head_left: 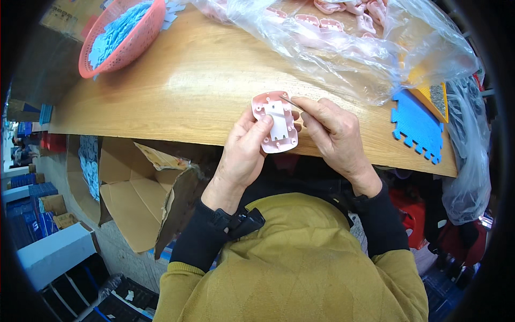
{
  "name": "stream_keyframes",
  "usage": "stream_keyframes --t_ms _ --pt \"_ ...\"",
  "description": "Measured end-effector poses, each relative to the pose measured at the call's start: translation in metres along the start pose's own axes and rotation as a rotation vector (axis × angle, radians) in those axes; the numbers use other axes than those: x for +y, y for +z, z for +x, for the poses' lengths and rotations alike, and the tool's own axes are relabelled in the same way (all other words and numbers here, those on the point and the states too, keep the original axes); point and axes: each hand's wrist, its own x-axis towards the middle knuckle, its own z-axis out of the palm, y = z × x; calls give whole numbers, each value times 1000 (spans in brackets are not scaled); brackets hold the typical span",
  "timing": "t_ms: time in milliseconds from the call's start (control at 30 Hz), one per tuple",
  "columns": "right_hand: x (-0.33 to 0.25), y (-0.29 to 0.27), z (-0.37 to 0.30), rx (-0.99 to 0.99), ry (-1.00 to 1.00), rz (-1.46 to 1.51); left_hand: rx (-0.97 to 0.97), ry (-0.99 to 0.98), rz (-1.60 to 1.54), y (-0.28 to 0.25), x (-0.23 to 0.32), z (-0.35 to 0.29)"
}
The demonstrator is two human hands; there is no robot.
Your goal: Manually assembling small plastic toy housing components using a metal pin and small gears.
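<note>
My left hand [244, 150] grips a pink plastic housing [288, 140], its hollow inside facing up, over the table's near edge. A white rectangular plate [278, 122] lies inside the housing, and my left thumb presses on it. Small round posts stand around the housing's inner rim. My right hand [335, 131] pinches a thin dark metal tool [291, 102], perhaps tweezers. The tool's tip is at the housing's upper right edge. Some of the right fingers reach behind the housing and are partly hidden.
A pink basket [144, 47] of blue pieces stands at the table's far left. Clear plastic sheeting [343, 59] with pink housings [331, 24] lies at the back. At right are a blue foam mat [416, 126] and a yellow tray [429, 99]. An opened cardboard box [131, 198] stands below left.
</note>
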Motion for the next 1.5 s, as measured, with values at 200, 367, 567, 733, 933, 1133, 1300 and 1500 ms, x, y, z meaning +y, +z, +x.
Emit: stream_keyframes --t_ms 200,367,567,733,933,1133,1300,1500 --pt "6 -4 -2 -60 -57 -54 -25 -48 -147 -3 8 5" --pt "3 -9 -8 -92 -57 -61 -76 -49 -146 -8 14 7" --pt "1 10 -10 -42 153 225 -8 47 -89 -6 7 9" --pt "-2 32 -11 -71 544 933 48 187 -157 9 -2 9" --pt "19 7 12 -134 371 1053 38 280 41 -3 19 4" --pt "14 -13 33 -194 319 806 -38 -80 308 -9 37 5" --pt "19 -5 27 -102 388 847 7 -57 24 4 16 6" --pt "22 -1 23 -117 320 798 -20 -75 2 7 11 8"
